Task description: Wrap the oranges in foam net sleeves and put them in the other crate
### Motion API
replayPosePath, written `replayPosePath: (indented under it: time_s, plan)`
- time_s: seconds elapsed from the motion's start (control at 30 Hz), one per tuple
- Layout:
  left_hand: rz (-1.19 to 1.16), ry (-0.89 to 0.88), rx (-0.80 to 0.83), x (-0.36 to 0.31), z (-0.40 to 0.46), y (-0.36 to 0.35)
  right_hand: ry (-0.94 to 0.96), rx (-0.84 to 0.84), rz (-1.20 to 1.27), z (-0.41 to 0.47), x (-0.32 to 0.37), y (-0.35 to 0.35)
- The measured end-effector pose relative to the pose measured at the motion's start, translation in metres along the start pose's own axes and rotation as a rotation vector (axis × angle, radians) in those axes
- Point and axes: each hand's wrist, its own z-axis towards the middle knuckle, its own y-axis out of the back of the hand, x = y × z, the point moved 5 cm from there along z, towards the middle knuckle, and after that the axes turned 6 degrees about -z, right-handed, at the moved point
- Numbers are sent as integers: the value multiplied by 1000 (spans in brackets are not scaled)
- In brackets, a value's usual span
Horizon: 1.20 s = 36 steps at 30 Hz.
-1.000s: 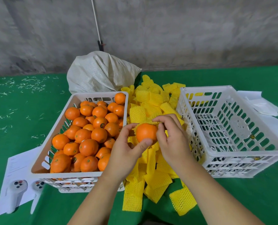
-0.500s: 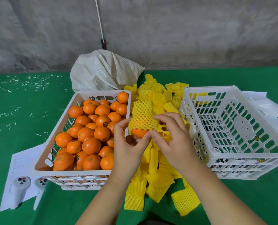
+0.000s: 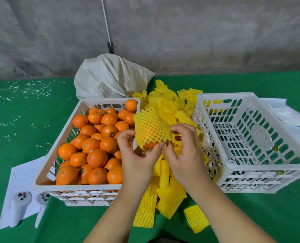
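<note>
Change: the foam net sleeve (image 3: 151,128) now covers most of the orange (image 3: 150,145); before, it was bare.
Hands: left hand (image 3: 137,155) and right hand (image 3: 184,151) pinch the sleeve's bottom edge, it seems.
Next: the empty crate (image 3: 247,172), right of the hands.

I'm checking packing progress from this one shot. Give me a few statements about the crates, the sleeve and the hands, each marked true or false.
1. The right crate already holds wrapped oranges. False: no oranges show in it.
2. A sleeve covers most of the held orange. True.
3. The left hand is idle on the table. False: its fingers pinch the sleeve's lower edge, as do those of the right hand.
4. The left crate is full of bare oranges. True.
5. Spare sleeves lie between the two crates. True.
6. The sack lies in front of the crates. False: it sits behind the left crate.
</note>
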Motion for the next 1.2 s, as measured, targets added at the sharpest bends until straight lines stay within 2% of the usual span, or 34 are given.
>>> replayPosePath:
  time_s: [0.07,0.13,0.27,0.5,0.7,0.77,0.83,0.9,0.97,1.03,1.1,1.2]
  plan:
    - [-26,-18,69,-2,2,0,-42,21,7,2,-8,2]
    - [2,-34,123,-4,4,0,32,-33,1,4,-8,9]
    - [62,-14,15,-2,7,7,159,-56,40,-5,2,8]
    - [-46,40,67,1,4,0,-38,168,152,-8,-9,-6]
    - [9,-53,12,-7,8,6,72,-50,147,-13,-7,1]
    - [55,-90,19,-6,8,3,125,-65,124,-17,-2,-1]
    - [79,-97,-5,0,8,3,146,8,108,-22,0,-3]
    - [118,-123,3,3,7,5,33,68,213,-22,-4,0]
    - [173,-170,51,1,6,2,-336,72,567,-18,-10,2]
    - [208,-201,121,0,4,-3,-643,208,844,-15,-13,-11]
    - [302,-235,198,0,4,-7,-674,340,895,-13,-8,-19]
    - [386,-253,235,2,5,-1,-713,256,964,-10,-11,-16]
